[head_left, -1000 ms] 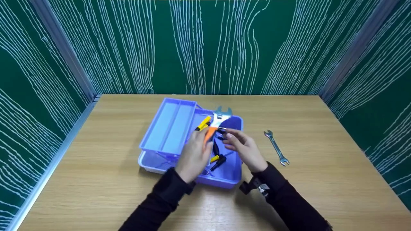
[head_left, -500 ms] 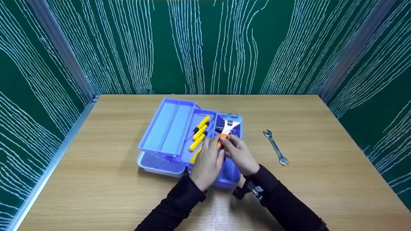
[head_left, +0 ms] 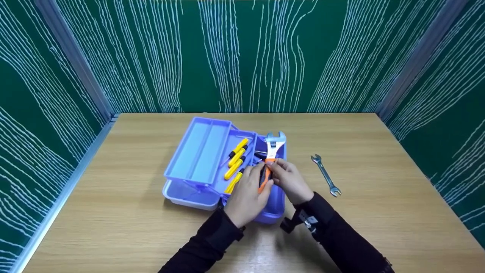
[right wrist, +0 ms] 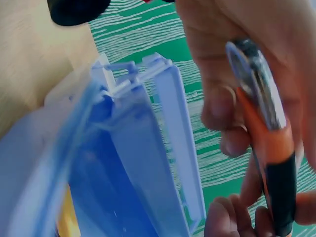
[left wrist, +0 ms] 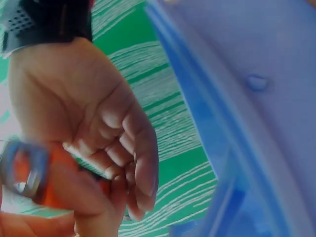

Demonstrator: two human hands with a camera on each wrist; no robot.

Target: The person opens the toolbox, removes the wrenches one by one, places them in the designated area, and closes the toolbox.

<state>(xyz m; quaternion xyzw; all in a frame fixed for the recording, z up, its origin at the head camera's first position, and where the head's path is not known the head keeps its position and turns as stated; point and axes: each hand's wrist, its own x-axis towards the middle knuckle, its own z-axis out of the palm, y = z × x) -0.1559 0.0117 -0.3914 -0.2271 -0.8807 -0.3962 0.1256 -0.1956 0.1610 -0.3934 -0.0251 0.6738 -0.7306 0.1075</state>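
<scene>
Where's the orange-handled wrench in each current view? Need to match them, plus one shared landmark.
Head: right of centre, wrench held in both hands, metal end up.
Left wrist: lower left, blurred, partly covered by fingers.
Right wrist: right side, metal end up, black-and-orange handle below.
Landmark: purple toolbox, centre in head, right in left wrist, left in right wrist.

No lettering, no brand, number or sign showing legibly, neither on adjustable wrench point(head_left: 271, 151), toolbox point(head_left: 197, 151) nor open-end wrench point(head_left: 326, 175) lying toward right edge of table point(head_left: 379, 170)
</scene>
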